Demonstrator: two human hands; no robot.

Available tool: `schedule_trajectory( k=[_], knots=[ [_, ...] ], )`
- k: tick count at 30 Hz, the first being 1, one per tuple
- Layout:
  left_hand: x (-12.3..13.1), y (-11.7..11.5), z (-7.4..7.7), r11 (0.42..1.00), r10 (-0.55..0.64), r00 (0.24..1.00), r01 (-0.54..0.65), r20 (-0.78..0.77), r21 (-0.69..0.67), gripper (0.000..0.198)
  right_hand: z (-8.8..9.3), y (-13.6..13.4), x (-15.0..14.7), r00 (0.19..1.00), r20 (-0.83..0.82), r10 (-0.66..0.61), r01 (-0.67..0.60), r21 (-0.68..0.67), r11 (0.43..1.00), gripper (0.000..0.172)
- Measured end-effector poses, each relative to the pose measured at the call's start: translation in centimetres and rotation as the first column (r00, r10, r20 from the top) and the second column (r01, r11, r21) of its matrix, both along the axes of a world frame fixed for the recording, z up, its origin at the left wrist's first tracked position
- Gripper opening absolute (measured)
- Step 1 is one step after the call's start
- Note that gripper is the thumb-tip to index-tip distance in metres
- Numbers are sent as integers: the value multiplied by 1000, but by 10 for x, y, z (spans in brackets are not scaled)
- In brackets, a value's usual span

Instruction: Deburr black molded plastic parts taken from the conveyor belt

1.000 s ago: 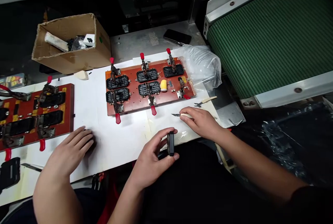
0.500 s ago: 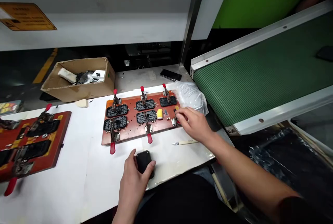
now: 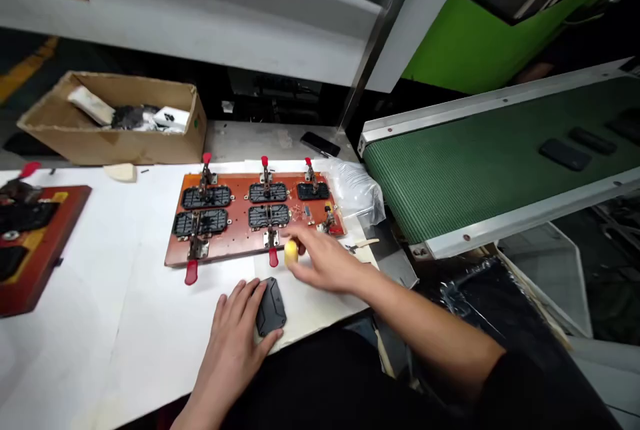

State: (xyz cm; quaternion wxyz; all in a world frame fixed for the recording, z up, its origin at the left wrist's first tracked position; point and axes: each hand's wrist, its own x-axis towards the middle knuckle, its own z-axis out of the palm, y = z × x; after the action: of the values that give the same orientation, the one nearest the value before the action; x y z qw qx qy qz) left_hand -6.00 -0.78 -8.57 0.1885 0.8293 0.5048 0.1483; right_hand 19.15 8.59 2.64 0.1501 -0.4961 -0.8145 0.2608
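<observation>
Black plastic part (image 3: pixel 271 307) lies flat on the white desk (image 3: pixel 125 323) under my left hand's (image 3: pixel 235 323) fingers; my right hand (image 3: pixel 325 260) pinches a small yellow piece (image 3: pixel 291 254) beside the red fixture board (image 3: pixel 240 213).

Both forearms are bare, and a black sleeve (image 3: pixel 540 393) covers the right upper arm.

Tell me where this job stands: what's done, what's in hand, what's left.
Done, by the look of it: five black parts sit in the orange clamp board; the sixth seat, at its right end, looks bare. In hand: the left hand presses a black part to the white table, and the right hand holds a small yellow piece at the board's near edge. Left: that black part is not yet on the board.
</observation>
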Motion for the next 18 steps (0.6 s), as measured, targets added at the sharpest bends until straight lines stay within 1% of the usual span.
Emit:
schedule_trajectory(
  k=[1,2,4,6,8,11,14,16,18],
  knots=[
    [5,-3,2,1000,8,1000,-8,21,-1,77,-11,-26,2,993,-122,10,-13,-25,1000,44],
    [11,-5,4,1000,10,999,-9,33,-8,80,-24,-50,4,978,-208,-6,-7,-61,998,39],
    [20,-7,10,999,13,999,-12,41,-37,85,-52,-88,6,958,-271,-90,57,-127,990,27],
    [26,-6,14,997,25,999,-21,45,-77,89,-75,-107,6,941,-293,-169,132,-143,981,22],
    [27,-4,15,994,33,998,-27,52,-107,89,-88,-107,3,939,-290,-185,156,-122,980,21],
    [26,-5,16,992,35,998,-28,55,-123,86,-93,-86,-4,958,-253,-132,124,-45,991,19],
    [26,-6,16,993,47,997,-39,67,-116,87,-86,-72,-8,974,-212,-83,92,35,995,19],
    [26,-7,14,994,53,995,-44,84,-104,86,-79,-73,-8,983,-181,-3,7,19,1000,19],
    [25,-8,13,994,53,994,-43,96,-102,84,-72,-76,-6,983,-157,99,-106,-36,994,19]
  ],
)
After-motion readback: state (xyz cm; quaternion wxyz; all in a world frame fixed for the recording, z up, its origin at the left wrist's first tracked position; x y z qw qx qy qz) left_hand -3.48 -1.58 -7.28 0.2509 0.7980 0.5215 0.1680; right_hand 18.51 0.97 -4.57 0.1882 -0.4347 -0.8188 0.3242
